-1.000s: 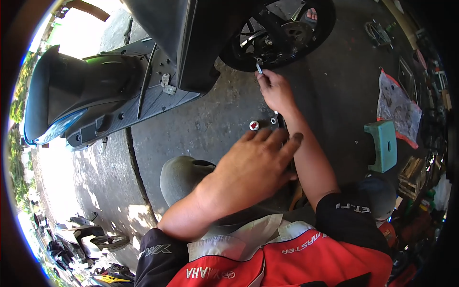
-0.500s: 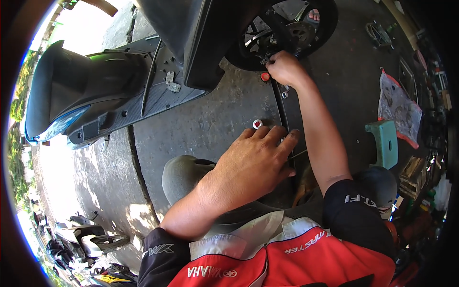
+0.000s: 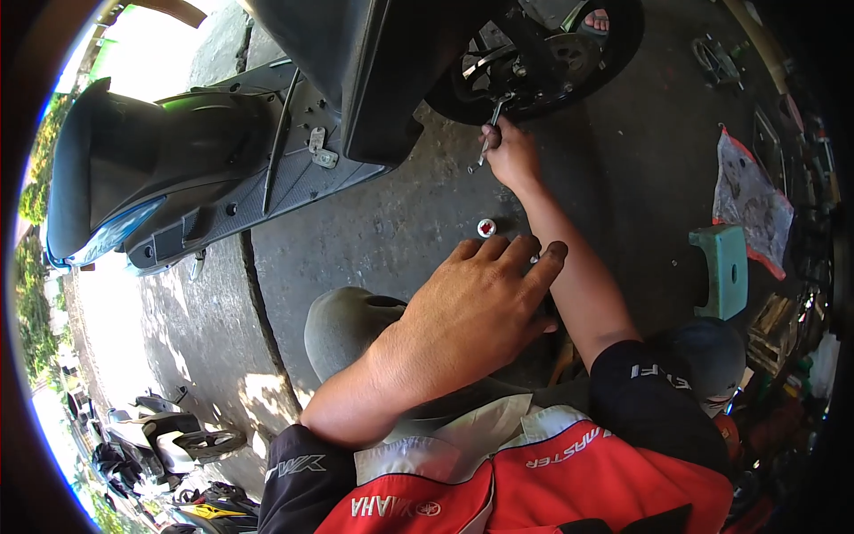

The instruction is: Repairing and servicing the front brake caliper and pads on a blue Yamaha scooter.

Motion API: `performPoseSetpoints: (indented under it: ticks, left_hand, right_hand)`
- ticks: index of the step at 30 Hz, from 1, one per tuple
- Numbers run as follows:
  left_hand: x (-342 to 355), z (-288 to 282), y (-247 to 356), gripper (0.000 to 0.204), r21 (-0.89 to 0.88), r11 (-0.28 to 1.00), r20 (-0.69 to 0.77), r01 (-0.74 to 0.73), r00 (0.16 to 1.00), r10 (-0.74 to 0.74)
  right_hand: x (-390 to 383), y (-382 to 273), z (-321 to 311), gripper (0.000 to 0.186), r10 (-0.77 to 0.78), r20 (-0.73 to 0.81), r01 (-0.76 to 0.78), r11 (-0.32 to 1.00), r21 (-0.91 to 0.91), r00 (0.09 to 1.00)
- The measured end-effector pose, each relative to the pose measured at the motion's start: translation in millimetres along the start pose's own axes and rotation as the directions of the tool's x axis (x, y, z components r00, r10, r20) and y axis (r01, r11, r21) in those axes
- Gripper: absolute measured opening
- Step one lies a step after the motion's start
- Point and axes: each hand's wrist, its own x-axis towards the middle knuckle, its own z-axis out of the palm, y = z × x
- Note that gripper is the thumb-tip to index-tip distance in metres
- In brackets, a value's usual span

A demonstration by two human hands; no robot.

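My right hand [image 3: 513, 158] is closed round a thin metal wrench [image 3: 497, 110]. The wrench's upper end reaches the parts beside the brake disc [image 3: 576, 55] on a scooter's black front wheel [image 3: 629, 55], and its lower end sticks out below my fingers. Over my knees, my left hand [image 3: 467, 307] hangs with its back up and its fingers bent. A small pale bit shows between those fingers, too little to name. Just beyond them a small round white bottle with a red centre [image 3: 486, 228] stands on the floor.
The scooter's footboard [image 3: 253, 200] carries two metal plates [image 3: 322, 158] and several loose bolts. At the right are a teal stool [image 3: 728, 271] and a red-edged plastic sheet [image 3: 745, 191]. Parked motorbikes [image 3: 169, 436] stand lower left. Someone's foot [image 3: 597, 20] shows behind the wheel.
My right hand has drawn slightly back from the wheel, and the wrench now shows in it. The orange-red ring by the wheel is no longer visible. My left hand stays nearly still.
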Motion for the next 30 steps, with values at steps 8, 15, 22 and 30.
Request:
performPoseSetpoints:
  ticks: [8,15,22,30]
  left_hand:
    - [-1,1,-4,0.062,-0.015,1.0,0.016,-0.003,1.0,0.003]
    - [5,0,-5,0.061,-0.022,0.999,0.049,-0.023,0.999,0.024]
    - [2,1,-4,0.06,-0.018,1.0,0.058,-0.02,0.998,0.021]
    - [6,6,-4,0.061,0.01,0.999,0.011,-0.053,0.999,0.052]
  right_hand:
    - [-21,-18,-3,0.019,-0.104,0.108,0.128,0.961,-0.244,0.989]
    - [-6,-77,-75,0.025,0.075,0.141,-0.016,0.925,-0.38,0.987]
    - [14,-79,-81,0.027,0.097,0.229,0.006,0.912,-0.411,0.969]
    - [10,21,22,0.02,-0.039,0.023,0.042,0.986,-0.163,0.999]
